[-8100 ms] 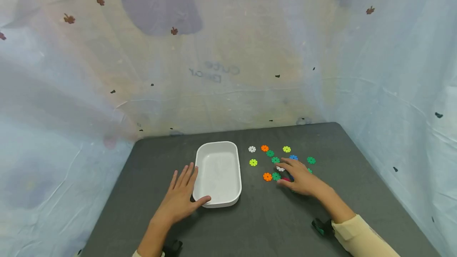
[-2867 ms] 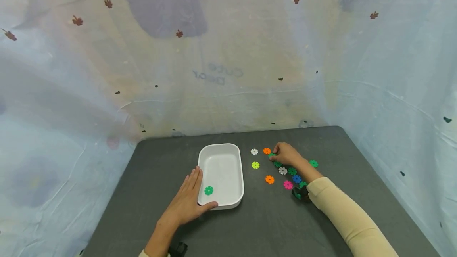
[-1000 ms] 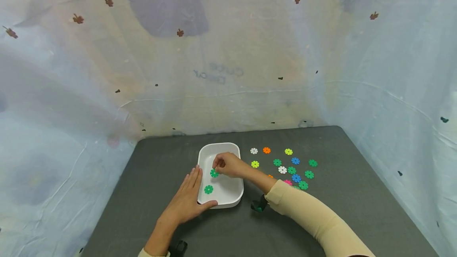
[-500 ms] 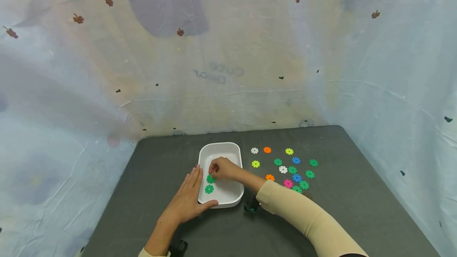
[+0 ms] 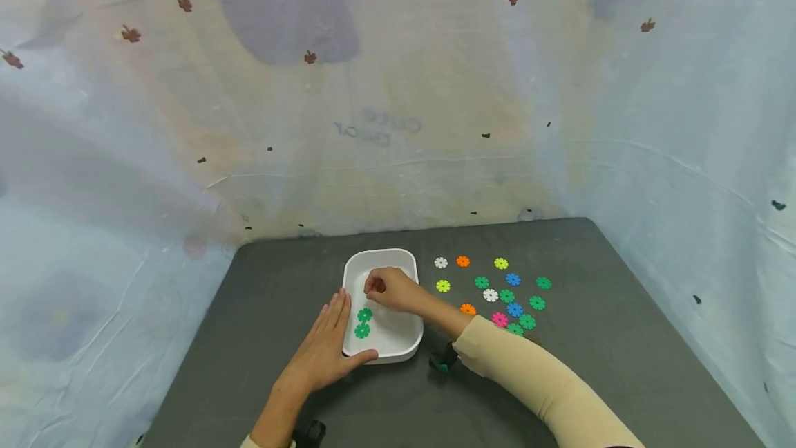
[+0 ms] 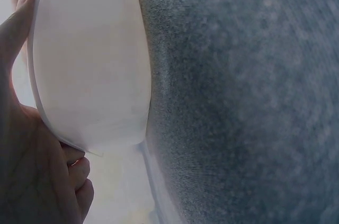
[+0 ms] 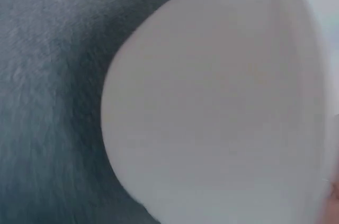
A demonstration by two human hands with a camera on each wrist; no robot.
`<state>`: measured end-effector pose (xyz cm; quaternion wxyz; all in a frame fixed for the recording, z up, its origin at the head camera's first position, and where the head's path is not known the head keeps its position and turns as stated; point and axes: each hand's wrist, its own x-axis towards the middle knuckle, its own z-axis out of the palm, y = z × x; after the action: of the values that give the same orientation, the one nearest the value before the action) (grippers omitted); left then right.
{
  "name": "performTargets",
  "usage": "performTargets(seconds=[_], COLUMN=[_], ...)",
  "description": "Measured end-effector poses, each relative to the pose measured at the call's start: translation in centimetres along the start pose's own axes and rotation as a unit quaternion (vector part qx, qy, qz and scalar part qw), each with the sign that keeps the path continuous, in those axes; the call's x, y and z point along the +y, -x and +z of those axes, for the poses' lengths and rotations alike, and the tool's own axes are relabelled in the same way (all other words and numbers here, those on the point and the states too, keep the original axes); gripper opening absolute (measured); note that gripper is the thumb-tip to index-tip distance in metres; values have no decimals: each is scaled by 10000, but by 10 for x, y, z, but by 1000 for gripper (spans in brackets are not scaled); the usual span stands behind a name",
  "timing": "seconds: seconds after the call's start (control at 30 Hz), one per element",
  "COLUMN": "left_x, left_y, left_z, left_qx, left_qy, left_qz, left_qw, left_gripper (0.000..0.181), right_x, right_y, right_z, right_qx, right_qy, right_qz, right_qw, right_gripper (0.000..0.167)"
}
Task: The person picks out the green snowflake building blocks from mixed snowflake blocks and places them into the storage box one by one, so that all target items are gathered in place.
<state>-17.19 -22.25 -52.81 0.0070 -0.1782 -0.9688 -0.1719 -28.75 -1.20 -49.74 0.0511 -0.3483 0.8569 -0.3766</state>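
A white rectangular tray stands on the table. My left hand rests along its left side, fingers straight and thumb on the front rim. In the left wrist view the thumb lies against the rim of the tray. Two green flower-shaped discs lie inside, the nearer disc and the farther disc, edge to edge. Just above the farther one hovers my right hand, fingers bent, with a gap at the thumb and nothing visible between them. The right wrist view shows mainly the tray's outer wall.
Right of the tray several loose discs are scattered, among them a white disc, an orange disc, a blue disc and a pink disc. My right sleeve passes in front of them. A plastic sheet hangs behind the table.
A second green disc was brought from the right-hand group into the tray. My right hand has let go of it beside the first and lifted slightly. The left hand stays put.
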Motion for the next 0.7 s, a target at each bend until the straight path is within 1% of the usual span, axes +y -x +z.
performTargets(seconds=[0.17,0.27,0.43,0.53,0.7], left_x=[-1,0,1,1,1], left_y=[-2,-2,-2,-1,-1], left_z=[-1,-2,-4,-4,-4], left_qx=[-181,-264,-208,-116,-105], left_qy=[25,31,14,21,112], left_qz=[-129,-188,-172,-138,-164], left_qw=[9997,9995,9996,9998,9997], left_gripper=[127,128,129,129,130], right_x=[0,5,21,34,58], right_y=[16,27,47,59,77], right_z=[-27,-44,-69,-84,-106], right_qx=[239,344,487,594,742], right_qy=[-96,-108,-3,39,222], right_qz=[-136,-82,193,360,724], right_qw=[9996,9993,9986,9976,9944], right_gripper=[2,3,6,6,7])
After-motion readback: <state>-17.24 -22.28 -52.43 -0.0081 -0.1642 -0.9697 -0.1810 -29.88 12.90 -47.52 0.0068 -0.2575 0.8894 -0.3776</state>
